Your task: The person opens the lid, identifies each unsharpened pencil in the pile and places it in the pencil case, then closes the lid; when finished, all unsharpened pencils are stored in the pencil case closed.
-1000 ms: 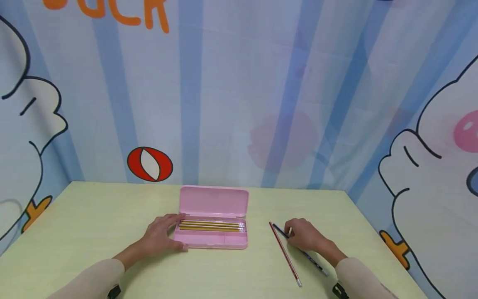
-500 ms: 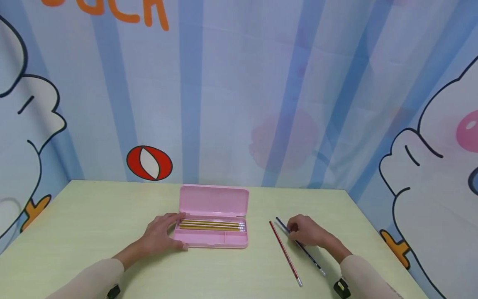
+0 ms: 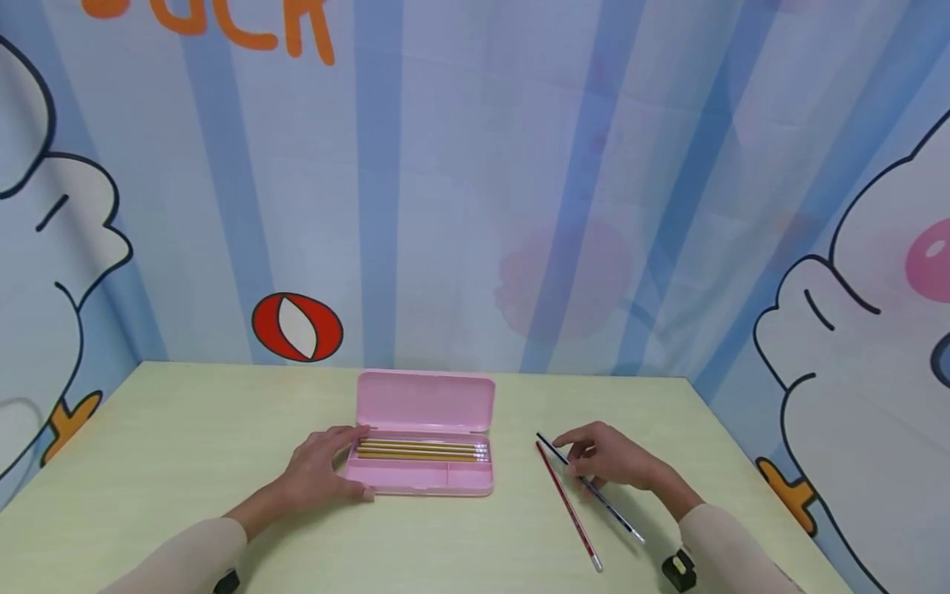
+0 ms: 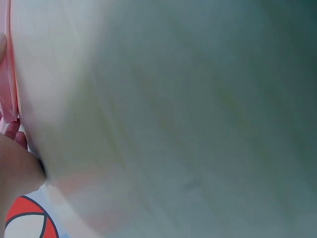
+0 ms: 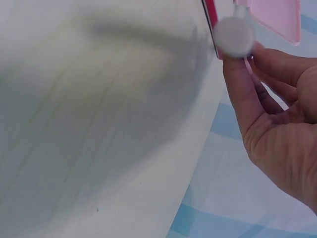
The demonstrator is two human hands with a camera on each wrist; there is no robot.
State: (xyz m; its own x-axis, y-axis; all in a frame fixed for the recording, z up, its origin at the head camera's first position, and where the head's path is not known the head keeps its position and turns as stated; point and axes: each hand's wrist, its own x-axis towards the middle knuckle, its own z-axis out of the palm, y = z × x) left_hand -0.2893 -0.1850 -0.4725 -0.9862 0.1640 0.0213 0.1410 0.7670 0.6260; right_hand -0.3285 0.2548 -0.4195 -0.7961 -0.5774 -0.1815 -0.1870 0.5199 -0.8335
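On the table stands a pink pencil case [image 3: 397, 474], lid raised, with several gold pencils [image 3: 417, 450] lying in its rear compartment. My left hand [image 3: 319, 469] holds the case's left end, fingers at the back corner and thumb at the front. To the right, my right hand [image 3: 614, 458] pinches a dark blue pencil [image 3: 618, 516] between thumb and fingers. That pencil slants, its white end [image 5: 234, 37] large and blurred in the right wrist view. A red pencil [image 3: 570, 507] lies on the table just left of it. The left wrist view catches only the case's edge [image 4: 11, 84].
A pale yellow table [image 3: 223, 412] bears everything. Behind it hangs a blue-striped cloth backdrop [image 3: 445, 206] with cartoon drawings, which also runs along both sides.
My right hand has taken the dark blue pencil up between its fingers; the pencil has turned and its far tip has shifted left toward the red pencil. The left hand stays on the case.
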